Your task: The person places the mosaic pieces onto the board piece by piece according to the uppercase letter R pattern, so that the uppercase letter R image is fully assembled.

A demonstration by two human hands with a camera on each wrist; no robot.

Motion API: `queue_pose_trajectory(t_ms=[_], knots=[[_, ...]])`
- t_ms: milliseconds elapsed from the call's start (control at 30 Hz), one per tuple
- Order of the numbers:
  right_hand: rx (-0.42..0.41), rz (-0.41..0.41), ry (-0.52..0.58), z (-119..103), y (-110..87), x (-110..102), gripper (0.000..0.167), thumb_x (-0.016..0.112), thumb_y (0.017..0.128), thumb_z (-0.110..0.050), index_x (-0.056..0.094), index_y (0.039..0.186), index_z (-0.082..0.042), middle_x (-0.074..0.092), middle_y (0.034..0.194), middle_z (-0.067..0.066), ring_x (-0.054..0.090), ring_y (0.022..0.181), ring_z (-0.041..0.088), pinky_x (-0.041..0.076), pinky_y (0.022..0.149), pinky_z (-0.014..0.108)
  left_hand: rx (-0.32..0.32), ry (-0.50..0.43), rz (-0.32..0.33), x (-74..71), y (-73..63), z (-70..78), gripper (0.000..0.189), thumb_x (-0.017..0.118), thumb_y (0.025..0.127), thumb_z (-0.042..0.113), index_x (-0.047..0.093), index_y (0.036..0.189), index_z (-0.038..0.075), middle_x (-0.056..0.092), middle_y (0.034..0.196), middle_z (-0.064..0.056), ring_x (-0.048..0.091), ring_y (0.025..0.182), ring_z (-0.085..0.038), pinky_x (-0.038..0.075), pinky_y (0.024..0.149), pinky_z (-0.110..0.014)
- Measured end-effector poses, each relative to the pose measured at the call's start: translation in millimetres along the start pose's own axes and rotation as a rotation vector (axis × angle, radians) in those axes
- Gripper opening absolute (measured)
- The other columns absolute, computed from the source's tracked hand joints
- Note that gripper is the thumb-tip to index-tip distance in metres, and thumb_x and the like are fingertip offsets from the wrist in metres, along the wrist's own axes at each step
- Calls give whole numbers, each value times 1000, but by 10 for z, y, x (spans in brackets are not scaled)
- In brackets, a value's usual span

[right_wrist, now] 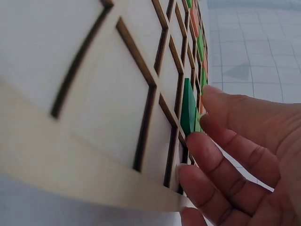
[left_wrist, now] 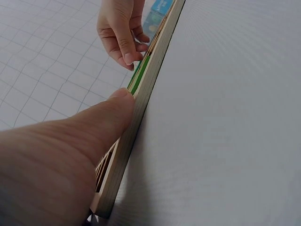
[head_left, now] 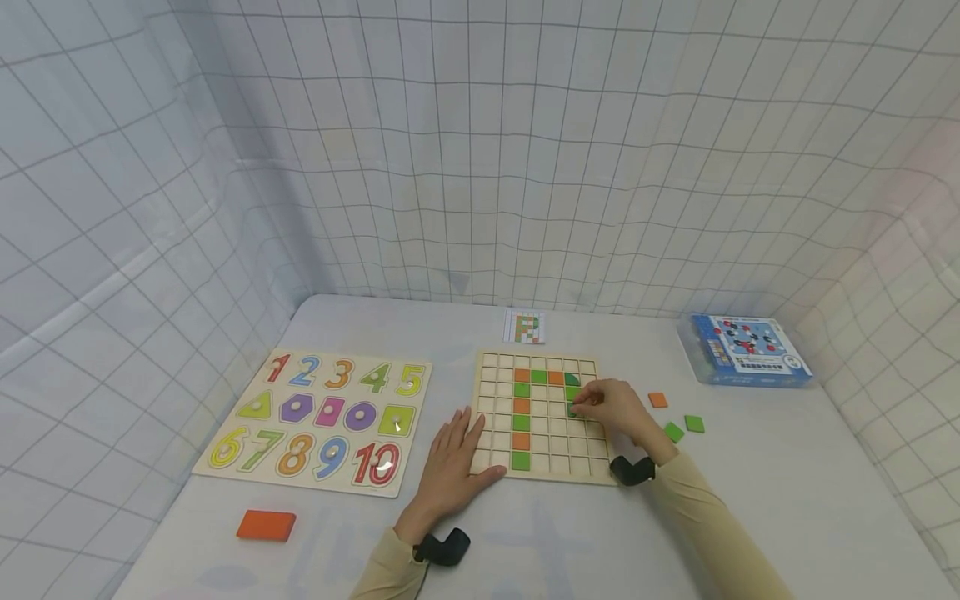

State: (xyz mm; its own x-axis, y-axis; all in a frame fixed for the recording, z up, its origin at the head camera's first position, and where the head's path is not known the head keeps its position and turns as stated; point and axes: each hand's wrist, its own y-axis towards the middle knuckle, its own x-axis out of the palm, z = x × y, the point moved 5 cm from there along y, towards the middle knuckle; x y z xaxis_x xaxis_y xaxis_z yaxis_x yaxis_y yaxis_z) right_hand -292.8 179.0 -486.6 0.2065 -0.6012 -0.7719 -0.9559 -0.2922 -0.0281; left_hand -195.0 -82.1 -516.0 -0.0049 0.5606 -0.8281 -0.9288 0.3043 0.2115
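Note:
A wooden grid board (head_left: 551,475) holds orange and green square tiles in a column and a top row, with a dark green rounded-corner tile (head_left: 572,380) at that row's right end. My right hand (head_left: 618,410) is over the right side of the board, thumb and fingers pinching another dark green tile (right_wrist: 188,107) at a grid cell. That tile stands slightly proud of the grid in the right wrist view. My left hand (head_left: 450,462) rests on the board's lower left corner, fingers spread and thumb (left_wrist: 123,96) along the near edge.
Left of the board lies a number-and-shape puzzle (head_left: 315,421), with an orange block (head_left: 267,525) nearer. A pattern card (head_left: 524,327) sits behind the board. To the right are a loose orange tile (head_left: 657,400), green tiles (head_left: 694,423) and a blue boxed set (head_left: 753,350).

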Motion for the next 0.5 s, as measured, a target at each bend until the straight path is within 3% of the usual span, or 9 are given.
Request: queue_pose_trajectory(t_ms=[133,300,500], knots=[[-43,34,22,10,-34,-26,17,76,82,-28,72,89,-14,61,76,-7,54,70,12,44,62,31,-19,-3,-19,3,-5,-2,83,61,86,52,33,146,1,22,152,-21,13,141,-33,11,113,-46],[-102,153,51,46,-105,-127,32,77,81,-32,71,102,-8,64,85,-3,58,75,15,48,63,31,-22,-10,-22,3,-5,0,83,61,86,51,33,147,2,22,152,-21,12,142,-32,10,113,-46],[-55,293,52,201,-226,-313,46,72,84,-38,66,116,-5,65,100,7,59,88,23,48,70,36,-20,-10,-21,4,3,1,83,61,87,51,33,146,1,22,152,-21,12,142,-33,10,113,-46]])
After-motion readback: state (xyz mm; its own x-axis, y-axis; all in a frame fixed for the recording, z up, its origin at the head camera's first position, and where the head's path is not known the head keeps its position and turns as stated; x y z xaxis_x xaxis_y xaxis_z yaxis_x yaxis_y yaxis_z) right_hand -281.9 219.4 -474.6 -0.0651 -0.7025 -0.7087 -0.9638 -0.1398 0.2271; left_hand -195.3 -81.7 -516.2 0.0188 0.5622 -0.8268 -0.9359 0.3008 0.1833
